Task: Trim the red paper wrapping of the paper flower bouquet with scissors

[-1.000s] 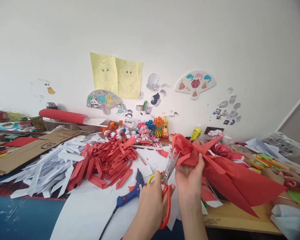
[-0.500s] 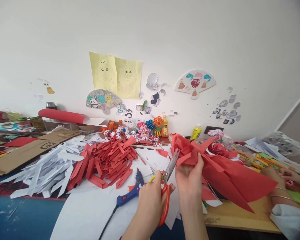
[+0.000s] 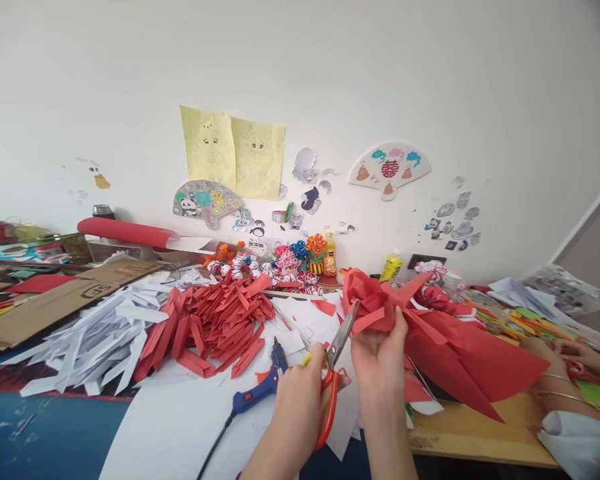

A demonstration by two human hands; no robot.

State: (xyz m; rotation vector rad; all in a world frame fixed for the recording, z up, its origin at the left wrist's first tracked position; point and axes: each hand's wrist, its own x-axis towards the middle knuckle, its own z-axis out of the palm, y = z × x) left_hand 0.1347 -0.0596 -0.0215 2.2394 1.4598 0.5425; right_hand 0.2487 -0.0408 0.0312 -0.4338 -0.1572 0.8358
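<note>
My left hand (image 3: 304,400) is closed around the handles of a pair of scissors (image 3: 341,343) with red and yellow grips. The blades point up and right, their tips against the petals of a red paper flower (image 3: 367,303). From below, my right hand (image 3: 380,343) grips the flower's base, thumb on its right side. Joined to the flower and spreading to the right is a large folded sheet of red paper (image 3: 473,350). Just left of my left hand, a blue glue gun (image 3: 260,390) lies on white paper (image 3: 180,420), its cord running toward me.
Piles of folded white strips (image 3: 105,333) and red strips (image 3: 215,320) lie to the left, beside flattened cardboard (image 3: 65,297). Craft flowers (image 3: 300,257) and bottles stand along the wall. At far right, another person's hand (image 3: 575,350) works over paper scraps on a wooden board (image 3: 485,433).
The scissors' red handle has shifted slightly left, and the tips have moved a little into the flower. The large red sheet has swung slightly left. My right hand stays almost still.
</note>
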